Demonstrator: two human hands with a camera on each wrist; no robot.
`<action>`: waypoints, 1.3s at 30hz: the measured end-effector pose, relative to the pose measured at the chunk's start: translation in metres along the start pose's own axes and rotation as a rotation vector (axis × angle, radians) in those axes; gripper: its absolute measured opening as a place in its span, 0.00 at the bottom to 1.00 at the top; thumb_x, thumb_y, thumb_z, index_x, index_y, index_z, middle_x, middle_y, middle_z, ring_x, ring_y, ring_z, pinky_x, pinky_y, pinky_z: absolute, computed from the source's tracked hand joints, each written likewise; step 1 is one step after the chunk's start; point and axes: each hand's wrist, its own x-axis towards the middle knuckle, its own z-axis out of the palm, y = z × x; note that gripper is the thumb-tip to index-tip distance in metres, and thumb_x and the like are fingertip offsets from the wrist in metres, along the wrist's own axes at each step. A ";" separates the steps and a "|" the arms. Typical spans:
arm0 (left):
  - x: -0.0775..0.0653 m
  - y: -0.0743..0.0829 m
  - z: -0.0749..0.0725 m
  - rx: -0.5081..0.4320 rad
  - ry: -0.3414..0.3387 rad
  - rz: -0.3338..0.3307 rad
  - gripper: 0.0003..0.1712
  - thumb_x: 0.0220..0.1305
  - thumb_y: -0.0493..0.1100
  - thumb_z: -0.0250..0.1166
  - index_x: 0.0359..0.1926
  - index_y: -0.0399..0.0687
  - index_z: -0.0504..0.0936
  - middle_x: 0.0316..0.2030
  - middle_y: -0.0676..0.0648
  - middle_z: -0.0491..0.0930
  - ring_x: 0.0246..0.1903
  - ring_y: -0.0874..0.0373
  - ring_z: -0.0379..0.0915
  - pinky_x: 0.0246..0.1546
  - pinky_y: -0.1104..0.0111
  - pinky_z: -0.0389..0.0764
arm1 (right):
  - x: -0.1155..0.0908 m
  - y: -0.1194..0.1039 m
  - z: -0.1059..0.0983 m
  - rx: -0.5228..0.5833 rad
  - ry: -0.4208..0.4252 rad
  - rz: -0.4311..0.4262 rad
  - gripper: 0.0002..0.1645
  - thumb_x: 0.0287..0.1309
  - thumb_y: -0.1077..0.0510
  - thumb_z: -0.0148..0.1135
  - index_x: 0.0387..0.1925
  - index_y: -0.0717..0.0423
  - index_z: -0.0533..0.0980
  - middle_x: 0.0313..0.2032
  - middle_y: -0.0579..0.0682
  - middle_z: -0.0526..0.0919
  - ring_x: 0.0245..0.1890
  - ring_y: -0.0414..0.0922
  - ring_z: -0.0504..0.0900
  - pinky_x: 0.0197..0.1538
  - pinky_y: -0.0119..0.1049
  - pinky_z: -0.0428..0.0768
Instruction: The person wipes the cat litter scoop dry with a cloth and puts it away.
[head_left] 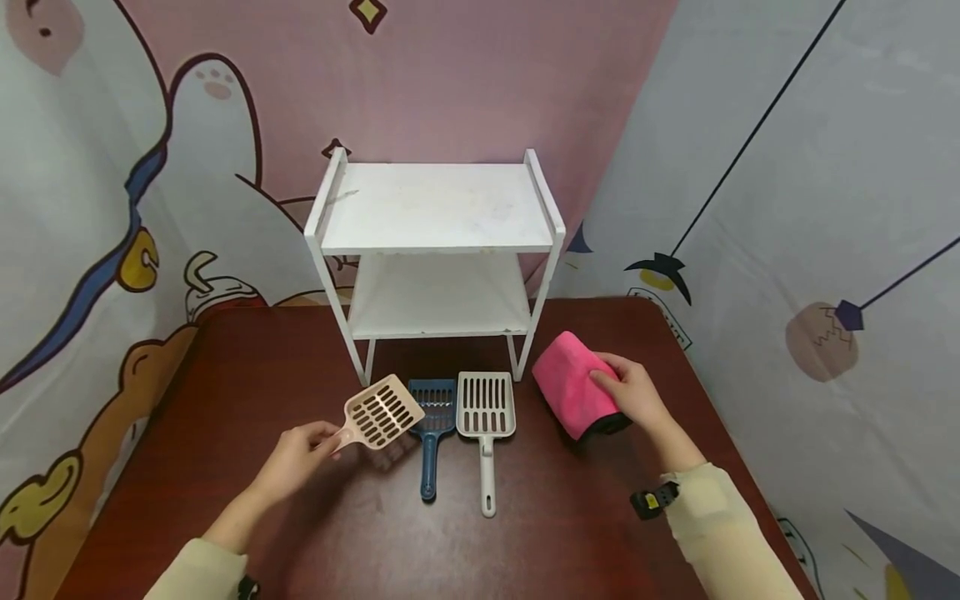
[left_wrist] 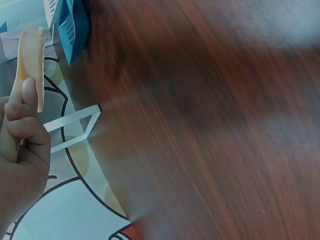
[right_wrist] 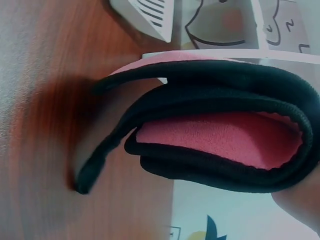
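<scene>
In the head view my left hand (head_left: pixel 297 458) grips the handle of a beige slotted litter scoop (head_left: pixel 383 412), held raised over the table. The left wrist view shows the fingers of that left hand (left_wrist: pixel 27 130) curled round the handle. A folded pink cloth (head_left: pixel 573 383) with black edging is pinched by my right hand (head_left: pixel 633 390), on the table's right side. Seen end-on in the right wrist view, the cloth (right_wrist: pixel 220 140) shows its layered folds. Between the hands lie a dark blue scoop (head_left: pixel 429 454) and a light grey scoop (head_left: pixel 487 450), handles toward me.
A white two-tier shelf (head_left: pixel 438 204) stands at the back of the dark red-brown table (head_left: pixel 360 542). Its front legs come down just behind the scoops. Cartoon-printed fabric (head_left: pixel 465 75) hangs behind and along both sides.
</scene>
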 end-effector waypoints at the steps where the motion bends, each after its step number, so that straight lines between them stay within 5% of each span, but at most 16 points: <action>1: 0.001 0.001 0.001 0.001 -0.005 0.006 0.10 0.63 0.43 0.61 0.35 0.40 0.82 0.24 0.48 0.82 0.24 0.65 0.74 0.25 0.76 0.70 | 0.000 -0.001 -0.001 0.005 -0.002 0.002 0.25 0.64 0.52 0.56 0.58 0.60 0.71 0.38 0.62 0.80 0.22 0.41 0.75 0.30 0.32 0.76; 24: 0.025 0.040 0.013 0.022 -0.103 0.114 0.06 0.63 0.37 0.60 0.35 0.41 0.83 0.22 0.50 0.81 0.24 0.63 0.74 0.24 0.75 0.70 | -0.010 -0.037 -0.012 0.071 -0.021 0.003 0.24 0.62 0.54 0.59 0.57 0.60 0.72 0.32 0.60 0.80 0.19 0.38 0.76 0.26 0.32 0.77; 33: 0.032 0.054 0.022 0.052 -0.127 0.168 0.05 0.62 0.35 0.60 0.33 0.41 0.82 0.20 0.51 0.79 0.18 0.68 0.64 0.19 0.76 0.63 | -0.013 -0.059 -0.006 0.105 -0.038 -0.018 0.21 0.62 0.59 0.58 0.56 0.62 0.73 0.29 0.59 0.79 0.18 0.38 0.76 0.25 0.32 0.76; 39: 0.037 0.063 0.029 0.017 -0.156 0.194 0.06 0.62 0.34 0.59 0.33 0.39 0.82 0.21 0.49 0.81 0.20 0.65 0.70 0.20 0.76 0.66 | -0.009 -0.060 0.007 0.086 -0.048 -0.074 0.21 0.61 0.55 0.59 0.55 0.59 0.74 0.31 0.60 0.80 0.20 0.39 0.76 0.27 0.31 0.77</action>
